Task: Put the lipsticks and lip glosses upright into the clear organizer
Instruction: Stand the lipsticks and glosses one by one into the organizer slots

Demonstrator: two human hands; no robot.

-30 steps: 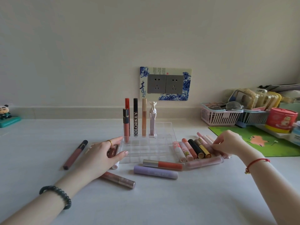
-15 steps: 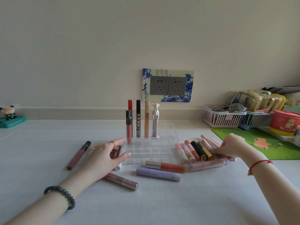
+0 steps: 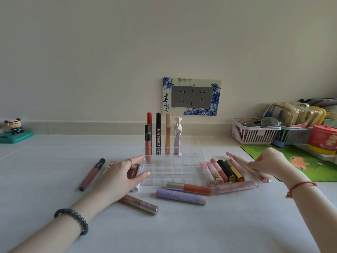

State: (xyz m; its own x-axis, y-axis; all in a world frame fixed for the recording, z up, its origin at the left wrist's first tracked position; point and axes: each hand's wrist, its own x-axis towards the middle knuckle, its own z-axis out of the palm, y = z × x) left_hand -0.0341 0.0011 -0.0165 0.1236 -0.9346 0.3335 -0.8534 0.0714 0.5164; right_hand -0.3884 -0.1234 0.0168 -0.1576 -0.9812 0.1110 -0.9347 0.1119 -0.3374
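The clear organizer (image 3: 182, 172) stands mid-table, with several tubes upright in its back-left cells, among them a black COLORKEY tube (image 3: 158, 137) and a white figurine-topped one (image 3: 177, 137). My left hand (image 3: 118, 178) rests with straight fingers against the organizer's left wall, over a brown tube (image 3: 132, 173). My right hand (image 3: 269, 161) pinches a pale pink tube (image 3: 237, 159) lying at the right end of a row of lipsticks (image 3: 221, 170). In front lie an orange tube (image 3: 193, 188), a lilac tube (image 3: 180, 198), a clear pink tube (image 3: 237, 187) and a rose-gold tube (image 3: 140, 204).
A mauve tube (image 3: 92, 174) lies left of my left hand. A green mat (image 3: 310, 167), a pink basket (image 3: 253, 134) and a red tin (image 3: 322, 141) crowd the right side. A panda figure (image 3: 13, 130) sits far left. The wall with an outlet plate (image 3: 191, 96) is behind.
Both hands stay about where they were. Only the view has drifted slightly, sliding the scene a little to the right.
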